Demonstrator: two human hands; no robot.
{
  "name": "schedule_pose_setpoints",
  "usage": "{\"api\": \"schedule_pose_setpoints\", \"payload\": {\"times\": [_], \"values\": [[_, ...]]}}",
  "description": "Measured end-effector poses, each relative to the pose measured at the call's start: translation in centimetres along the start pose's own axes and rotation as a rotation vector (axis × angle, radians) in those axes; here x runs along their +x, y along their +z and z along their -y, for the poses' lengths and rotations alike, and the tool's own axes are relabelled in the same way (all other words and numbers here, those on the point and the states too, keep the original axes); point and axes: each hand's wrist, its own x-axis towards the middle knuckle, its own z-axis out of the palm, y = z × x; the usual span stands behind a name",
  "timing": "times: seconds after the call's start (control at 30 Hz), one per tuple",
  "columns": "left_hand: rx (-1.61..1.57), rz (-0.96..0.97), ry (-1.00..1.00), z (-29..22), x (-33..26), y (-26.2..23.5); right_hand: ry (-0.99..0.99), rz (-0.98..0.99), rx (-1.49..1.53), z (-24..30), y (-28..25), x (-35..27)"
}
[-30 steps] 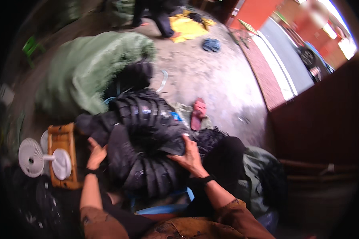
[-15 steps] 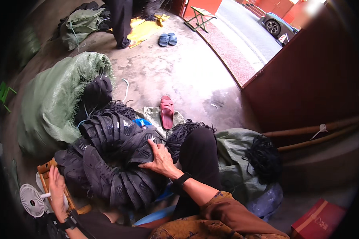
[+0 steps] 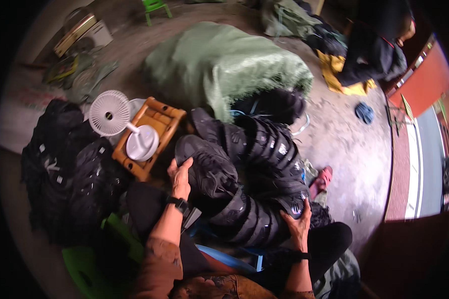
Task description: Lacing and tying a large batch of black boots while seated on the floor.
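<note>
A ring of black sneaker uppers (image 3: 242, 214), several nested one into another, lies in front of my knees. My left hand (image 3: 180, 179) grips the ring's left side, its fingers against the toe of one upper. On the near right side my right hand (image 3: 298, 226) holds another upper, thumb and fingers at its edge. Under the ring, part of a light blue stool-like frame (image 3: 229, 260) shows between my legs. What ties the uppers together, if anything, cannot be seen.
A white fan (image 3: 142, 142) stands on a bamboo stool (image 3: 170, 118) at the left, beside a heap of black uppers (image 3: 72, 169). Beyond the ring lies a green woven sack (image 3: 199, 65) of black items. A red slipper (image 3: 325, 177) is right; another person (image 3: 371, 45) bends far right.
My view has swung left. My left hand, spread open beside the bamboo stool before, is now on the ring's left side. My right hand stays on the ring's right side.
</note>
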Motion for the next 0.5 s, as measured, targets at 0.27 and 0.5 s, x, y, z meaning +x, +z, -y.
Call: {"api": "schedule_pose_setpoints", "payload": {"times": [0.27, 0.5], "values": [[0.356, -0.219, -0.173, 10.4, 7.7, -11.5, -0.129, 0.135, 0.245, 0.4, 3.9, -0.4], [0.088, -0.146, -0.263, 9.2, 2.3, -2.3, -0.063, 0.338, 0.358, 3.7, -3.0, -3.5]]}}
